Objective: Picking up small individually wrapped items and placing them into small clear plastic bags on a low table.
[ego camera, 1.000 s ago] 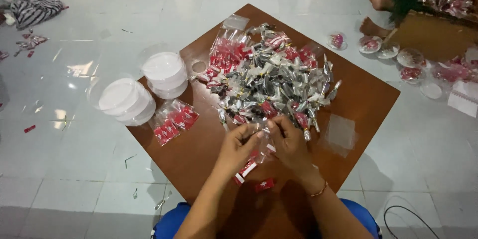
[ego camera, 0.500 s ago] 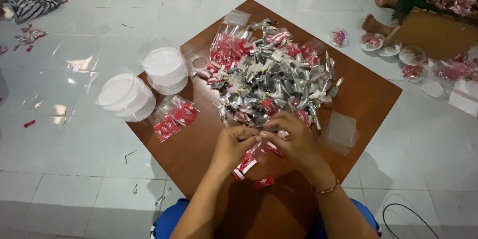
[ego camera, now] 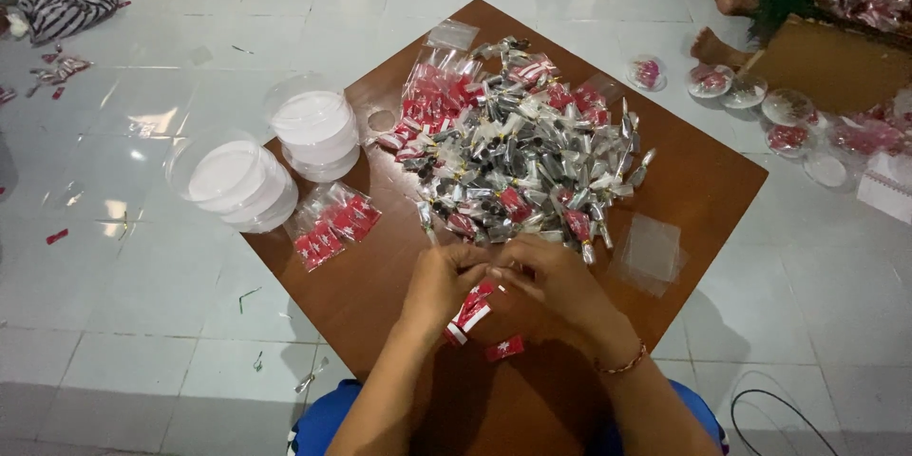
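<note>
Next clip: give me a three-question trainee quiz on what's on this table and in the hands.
1. True or false: the left hand and right hand meet over a red and white packet.
2. Which lies right of the hands? A) clear empty bag B) stack of white lids C) striped cloth
3. What fills the middle of the brown table?

Key: 1 true. 2 A. 3 a pile of small wrapped packets, silver and red.
</note>
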